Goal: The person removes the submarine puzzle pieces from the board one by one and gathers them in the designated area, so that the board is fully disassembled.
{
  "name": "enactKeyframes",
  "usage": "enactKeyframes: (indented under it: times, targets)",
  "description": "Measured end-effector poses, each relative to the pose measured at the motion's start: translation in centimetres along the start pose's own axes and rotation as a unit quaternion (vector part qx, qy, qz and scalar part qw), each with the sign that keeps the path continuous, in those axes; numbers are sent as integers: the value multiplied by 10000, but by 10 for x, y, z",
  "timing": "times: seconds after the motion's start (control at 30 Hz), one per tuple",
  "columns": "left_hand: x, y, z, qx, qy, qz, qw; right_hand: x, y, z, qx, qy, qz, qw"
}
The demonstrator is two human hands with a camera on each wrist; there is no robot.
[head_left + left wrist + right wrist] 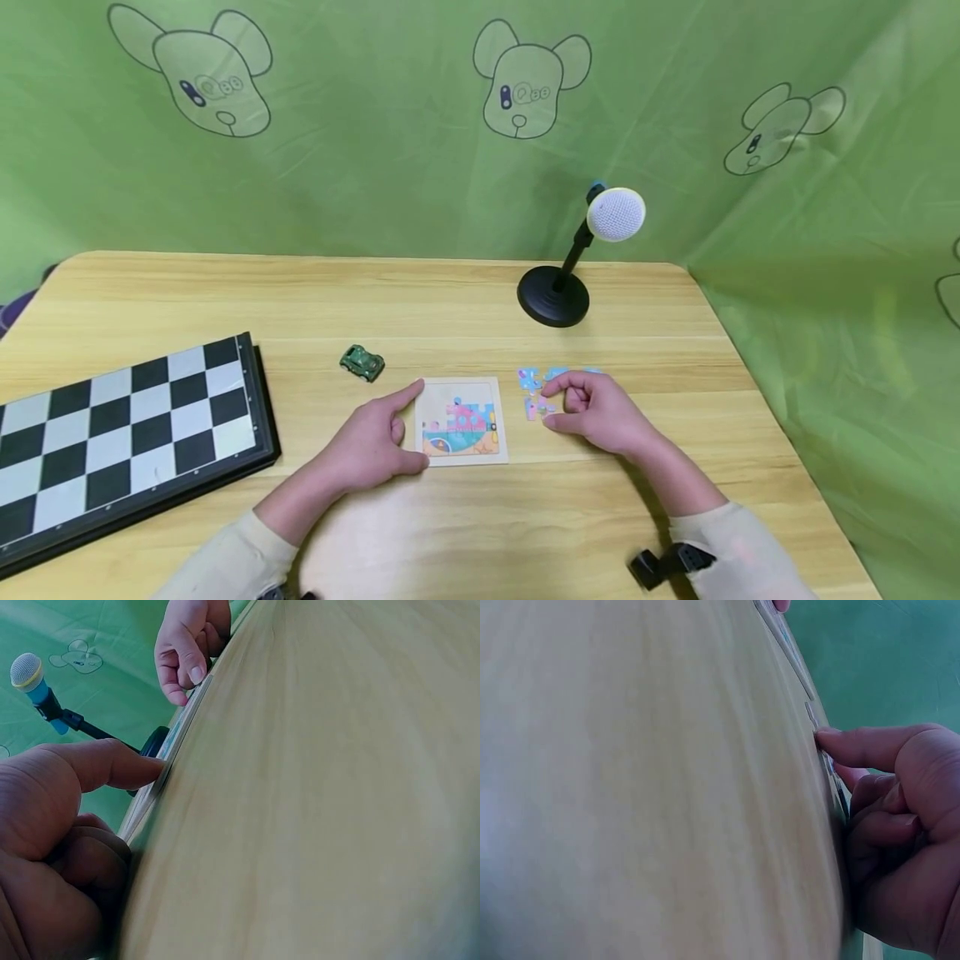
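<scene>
A square jigsaw board (461,464) with a pale frame lies on the table, partly filled with pink, teal and orange pieces. At its left edge my left hand (372,442) rests, index fingertip by the upper corner and thumb by the lower one. To the right of the board, my right hand (600,411) has thumb and index finger around a pink puzzle piece (550,404), which they seem to pinch by its edges. Loose blue puzzle pieces (528,378) lie just beyond, some partly hidden by that hand. In the right wrist view the pieces (812,714) appear only edge-on.
A green toy car (363,363) sits left of and beyond the board. On the left lies a black-and-white checkered board (150,425). A microphone (616,215) on a round black stand (553,297) stands at the back, before a green curtain (375,167).
</scene>
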State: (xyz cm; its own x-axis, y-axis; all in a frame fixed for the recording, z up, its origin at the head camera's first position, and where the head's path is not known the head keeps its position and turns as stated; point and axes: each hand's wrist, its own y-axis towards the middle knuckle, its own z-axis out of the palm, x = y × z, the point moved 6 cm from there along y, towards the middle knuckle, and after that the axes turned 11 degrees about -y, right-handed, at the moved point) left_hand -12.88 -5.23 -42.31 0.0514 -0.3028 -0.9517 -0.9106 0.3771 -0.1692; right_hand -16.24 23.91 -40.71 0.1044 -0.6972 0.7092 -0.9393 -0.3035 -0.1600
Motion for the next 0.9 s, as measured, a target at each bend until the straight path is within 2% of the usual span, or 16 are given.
enactKeyframes:
  times: [0.2, 0.67, 0.9]
  targets:
    - [0, 0, -1, -16, 2, 7, 10000, -1, 1, 1, -54, -172, -62, 9998]
    - [0, 1, 0, -50, 22, 11, 10000, 3, -2, 0, -79, -110, -77, 9999]
    - [0, 1, 0, -65, 68, 0, 10000, 9, -4, 3, -412, -31, -178, 9990]
